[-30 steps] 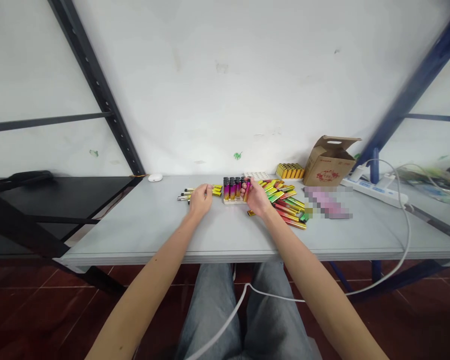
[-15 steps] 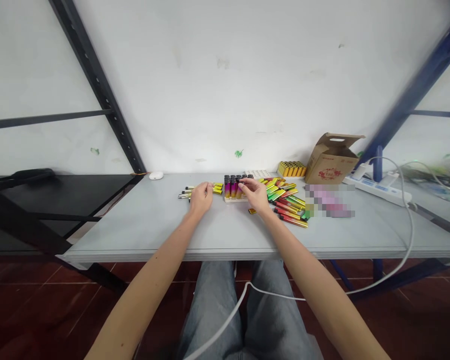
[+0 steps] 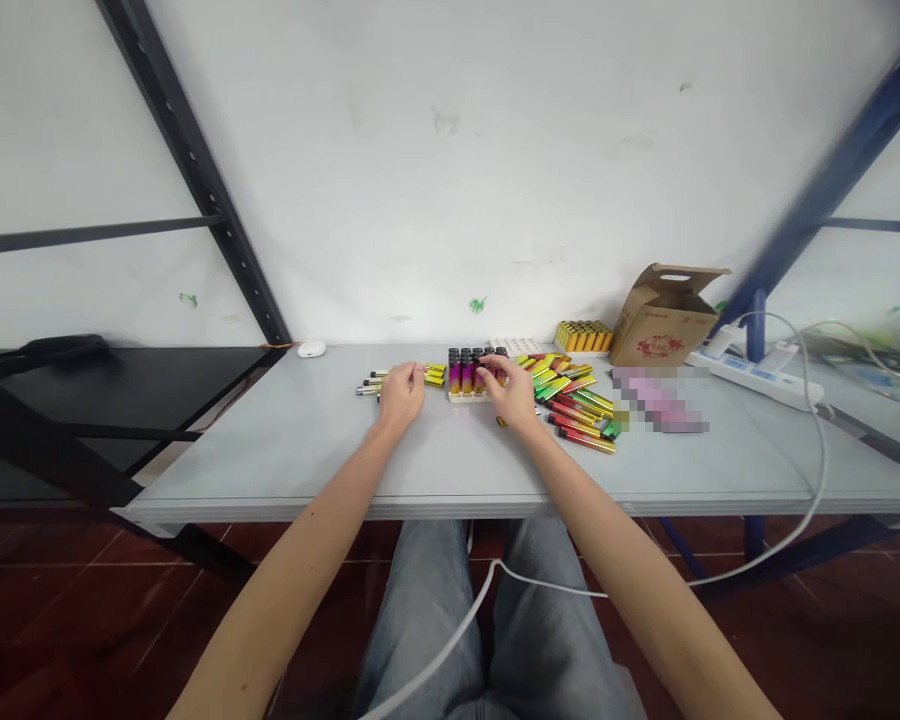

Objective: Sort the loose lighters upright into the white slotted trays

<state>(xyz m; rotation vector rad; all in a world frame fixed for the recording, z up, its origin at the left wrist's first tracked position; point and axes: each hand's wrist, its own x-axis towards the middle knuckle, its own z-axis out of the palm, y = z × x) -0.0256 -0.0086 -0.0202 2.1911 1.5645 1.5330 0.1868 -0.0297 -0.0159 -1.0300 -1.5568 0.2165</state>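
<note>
Purple-and-yellow lighters [image 3: 466, 374] with black tops stand upright in rows in a white holder [image 3: 465, 397]. My right hand [image 3: 511, 393] is at the holder's right part, thumb and fingers closed round a lighter there; the palm hides much of it. My left hand [image 3: 403, 395] is closed, left of the holder, beside a few yellow lighters [image 3: 435, 375] lying flat. What its fingers hold, if anything, is hidden. More silvery and yellow lighters [image 3: 367, 389] stick out left of that hand. Right of my right hand lies a loose pile of red, green and yellow lighters [image 3: 574, 405].
Behind the pile are a white holder [image 3: 515, 346] with holes and a block of upright orange-yellow lighters [image 3: 583, 338]. Farther right stand an open cardboard box [image 3: 656, 330] and a white power strip [image 3: 757, 380] with cables. A white case [image 3: 311, 349] sits at the back left.
My right hand has shifted very slightly at the holder's right part. My left hand stays closed in nearly the same place.
</note>
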